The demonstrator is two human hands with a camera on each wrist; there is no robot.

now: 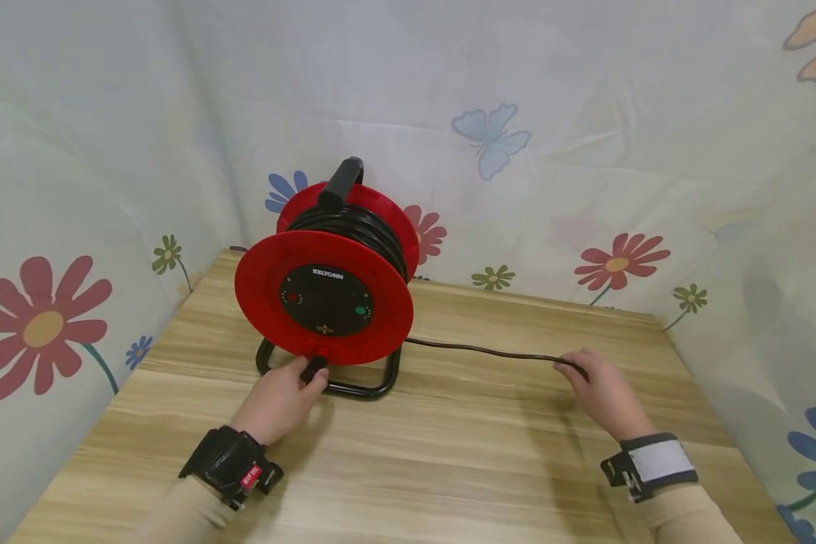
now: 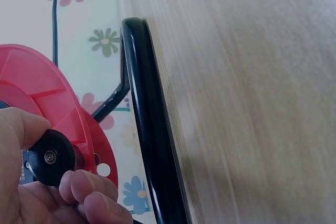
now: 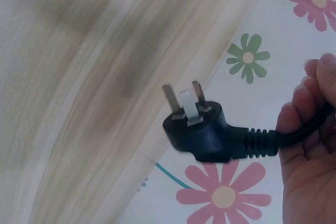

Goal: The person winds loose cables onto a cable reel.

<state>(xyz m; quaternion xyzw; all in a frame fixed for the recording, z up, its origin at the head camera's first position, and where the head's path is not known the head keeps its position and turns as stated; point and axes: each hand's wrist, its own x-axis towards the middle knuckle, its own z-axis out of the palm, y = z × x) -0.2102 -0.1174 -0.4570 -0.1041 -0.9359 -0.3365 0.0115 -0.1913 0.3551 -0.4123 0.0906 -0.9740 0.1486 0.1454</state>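
Note:
A red cable reel with black cord wound on its drum stands on a black tube frame. My left hand grips the black crank knob low on the reel's front disc, thumb and fingers around it in the left wrist view. From the reel a black cord runs right to my right hand, which holds it between thumb and fingers. Beyond that hand, in the right wrist view, the cord ends in a black three-pin plug that hangs free with its pins exposed.
The reel stands on a wood-grain table, left of its middle. A pale cloth with flowers and butterflies encloses the back and sides. A black carry handle tops the reel.

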